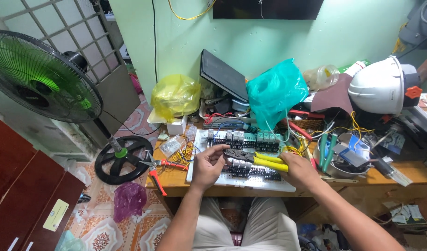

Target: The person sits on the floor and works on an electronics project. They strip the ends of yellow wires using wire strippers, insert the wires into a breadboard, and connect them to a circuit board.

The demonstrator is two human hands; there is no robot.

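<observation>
Head view. A yellow-handled crimping tool (253, 159) is held above a white panel (241, 179) populated with rows of black and grey relay modules (243, 142). The tool's long axis runs nearly level, left to right, with a slight downward tilt toward the right. Its dark metal head lies at the left end, and its two yellow handles are enclosed at the right end by the right hand (299, 169), which is closed around them. The left hand (208, 165) is positioned at the head end, fingers curled with the thumb and fingertips meeting just beside the tool's jaws; whether a small part or wire end is pinched there cannot be told. The head is therefore nearer the left hand, and the handles extend away from it to the right.

Materials noted: handles are smooth moulded plastic; the head is dull, flat steel. The panel is rigid, matt and perforated, and rests on a wooden table (176, 183). Red-handled pliers (160, 169) lie to the left of the panel, well apart from both hands. Behind the panel, a crumpled teal plastic bag (274, 90) and a yellow plastic bag (175, 96) are seen. A white hard hat (378, 86) sits at the right, and a green-bladed standing fan (41, 76) at the left.
</observation>
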